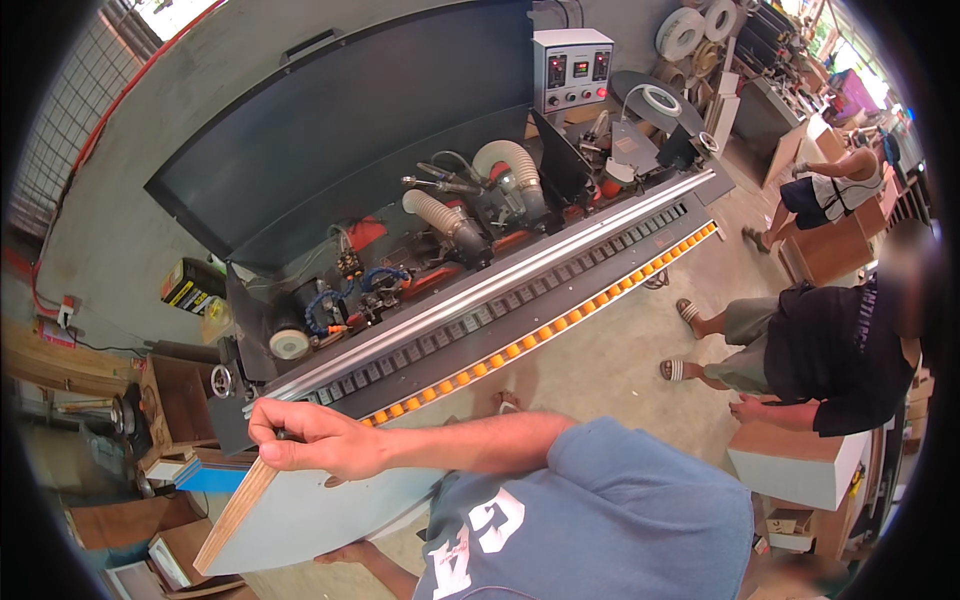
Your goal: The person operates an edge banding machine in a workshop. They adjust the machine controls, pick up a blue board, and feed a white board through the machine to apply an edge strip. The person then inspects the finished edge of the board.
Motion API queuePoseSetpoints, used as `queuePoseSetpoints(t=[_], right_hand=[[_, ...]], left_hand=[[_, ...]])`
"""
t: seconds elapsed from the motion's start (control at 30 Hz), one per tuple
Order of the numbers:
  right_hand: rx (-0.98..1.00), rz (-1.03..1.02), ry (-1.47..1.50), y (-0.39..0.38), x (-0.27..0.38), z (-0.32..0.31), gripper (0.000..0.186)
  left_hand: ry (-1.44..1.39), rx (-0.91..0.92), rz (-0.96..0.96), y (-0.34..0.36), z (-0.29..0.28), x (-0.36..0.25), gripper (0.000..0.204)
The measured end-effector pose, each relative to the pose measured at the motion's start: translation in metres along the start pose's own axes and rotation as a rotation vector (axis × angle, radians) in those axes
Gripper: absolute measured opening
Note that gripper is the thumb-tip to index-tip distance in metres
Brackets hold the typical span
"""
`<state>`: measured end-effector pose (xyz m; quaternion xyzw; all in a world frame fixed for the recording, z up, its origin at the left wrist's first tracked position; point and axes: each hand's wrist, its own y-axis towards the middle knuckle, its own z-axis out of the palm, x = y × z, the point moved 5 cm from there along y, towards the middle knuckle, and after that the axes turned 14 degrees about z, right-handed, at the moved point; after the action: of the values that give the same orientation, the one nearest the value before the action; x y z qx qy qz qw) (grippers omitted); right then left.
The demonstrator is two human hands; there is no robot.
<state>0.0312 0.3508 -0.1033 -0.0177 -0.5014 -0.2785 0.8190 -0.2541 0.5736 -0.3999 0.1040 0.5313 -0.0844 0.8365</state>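
A white-faced plywood panel (pixel 300 520) is tilted in front of me, its bare layered edge (pixel 236 515) facing left. My right hand (pixel 318 440) is closed at the panel's upper corner, thumb along the edge. Between its curled fingers shows a bit of something dark, too covered to name. Lower down, my left hand (pixel 348 553) grips the panel's bottom edge, partly hidden by it. Just beyond my right forearm runs the long grey edge-banding machine (pixel 470 330), its lid raised, with a row of orange rollers (pixel 520 345) along the near side.
A control box (pixel 573 70) stands behind the machine. To the right, a person in a dark shirt (pixel 820 340) stands beside a white-sided cabinet (pixel 800 465); another person (pixel 845 185) is farther back. Wooden boxes (pixel 180 405) and boards crowd the left.
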Motion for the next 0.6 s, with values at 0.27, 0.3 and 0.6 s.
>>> queuePoseSetpoints(t=[0.27,0.3,0.6], right_hand=[[-0.096,-0.073,0.059,0.021,-0.013,0.024,0.021],[-0.121,-0.136,-0.123,0.020,0.000,0.021,0.026],[-0.243,-0.057,-0.154,0.039,-0.015,0.025,0.031]], left_hand=[[0.210,-0.110,0.200,0.008,-0.071,0.014,0.088],[0.226,-0.034,0.190,0.008,-0.067,0.019,0.085],[0.217,-0.068,0.175,0.007,-0.039,-0.007,0.092]])
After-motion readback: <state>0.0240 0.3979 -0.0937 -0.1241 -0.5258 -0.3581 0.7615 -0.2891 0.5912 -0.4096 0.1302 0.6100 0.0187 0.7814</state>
